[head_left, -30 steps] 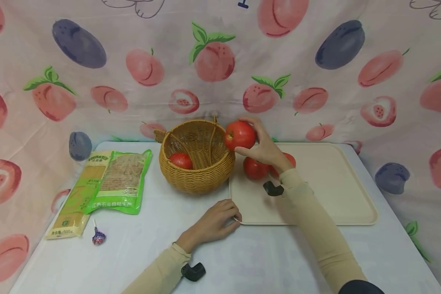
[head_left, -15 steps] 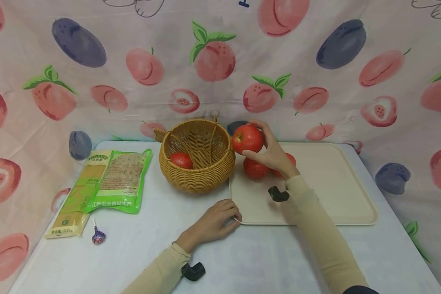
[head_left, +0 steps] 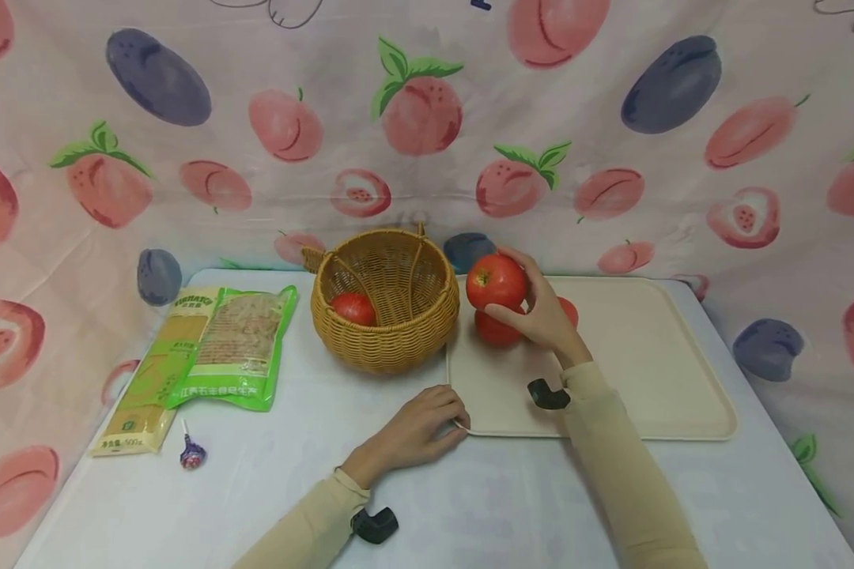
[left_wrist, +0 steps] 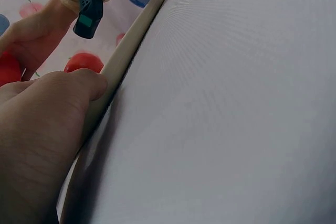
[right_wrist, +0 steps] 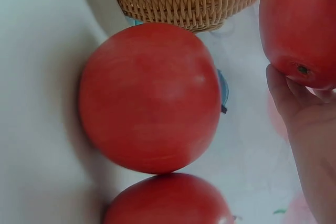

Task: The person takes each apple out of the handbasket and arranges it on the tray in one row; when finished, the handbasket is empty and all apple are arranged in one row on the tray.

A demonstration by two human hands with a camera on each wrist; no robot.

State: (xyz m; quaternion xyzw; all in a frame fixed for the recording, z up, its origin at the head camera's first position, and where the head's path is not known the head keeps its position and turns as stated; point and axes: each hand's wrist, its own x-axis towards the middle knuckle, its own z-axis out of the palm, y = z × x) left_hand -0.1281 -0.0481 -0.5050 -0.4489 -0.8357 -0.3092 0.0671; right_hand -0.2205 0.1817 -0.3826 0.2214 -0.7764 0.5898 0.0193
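- The right hand grips a red apple between its thumb and fingers, up off the tray; the fruit is round, smooth and faintly glossy, with a dimple at each end.
- The left hand, nearer the person, pinches the near left corner of the tray, thumb on the rim and fingers curled over the edge.
- The tray, a flat cream rectangle with rounded corners and a low raised rim, stretches rightward from the left hand and runs beneath the right hand.
- Below the right hand, a nearer apple and a partly hidden apple rest on the tray, plump, smooth-skinned and touching each other.
- Left of the right hand and beyond the left hand stands a round wicker basket, golden brown and tightly woven, with another red fruit inside.
- Well left of the left hand, a green-edged plastic packet overlaps a long yellow-green packet; a lollipop in a crinkled purple wrapper lies near them.
- Under everything, the surface is white; behind both hands hangs a pale, softly creased cloth printed with peaches and dark plums.
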